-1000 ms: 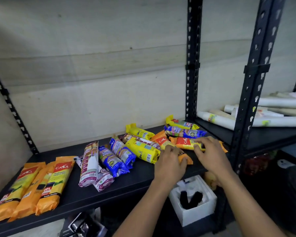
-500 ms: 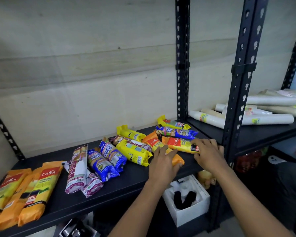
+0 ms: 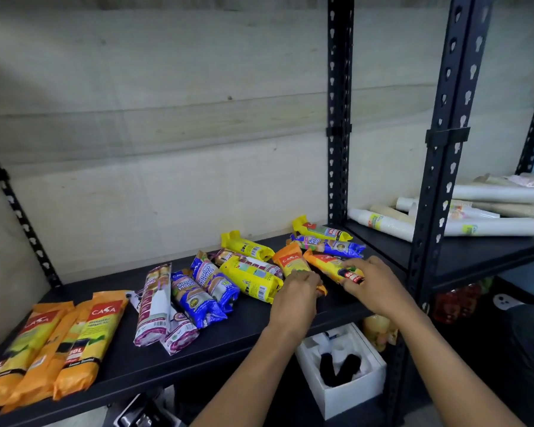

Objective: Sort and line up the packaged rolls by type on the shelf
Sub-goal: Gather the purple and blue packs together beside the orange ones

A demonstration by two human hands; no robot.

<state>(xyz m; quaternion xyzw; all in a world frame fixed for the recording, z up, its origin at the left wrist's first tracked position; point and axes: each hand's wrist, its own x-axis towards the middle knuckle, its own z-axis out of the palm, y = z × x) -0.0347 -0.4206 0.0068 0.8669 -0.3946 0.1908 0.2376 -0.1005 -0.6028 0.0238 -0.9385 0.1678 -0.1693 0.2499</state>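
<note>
Head view: black metal shelf [image 3: 244, 334] against a pale wall. At the left end by the front edge, three orange rolls [image 3: 74, 343] are lined up side by side, long axes front-to-back. Mid-shelf, purple-white rolls [image 3: 154, 306] and blue rolls [image 3: 198, 294] are grouped but skewed. The right end is a mixed pile. Near the right front edge, left hand [image 3: 293, 300] grips the near end of an orange roll [image 3: 292, 261]. The right hand [image 3: 373, 285] pinches the near end of a second orange roll [image 3: 330, 265]. Both rolls point back-left. Roughly a third done, I'd say.

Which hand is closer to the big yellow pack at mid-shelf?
Left. The left hand grips an orange roll right beside the big yellow pack; the right hand is farther right, holding a second orange roll.
</note>
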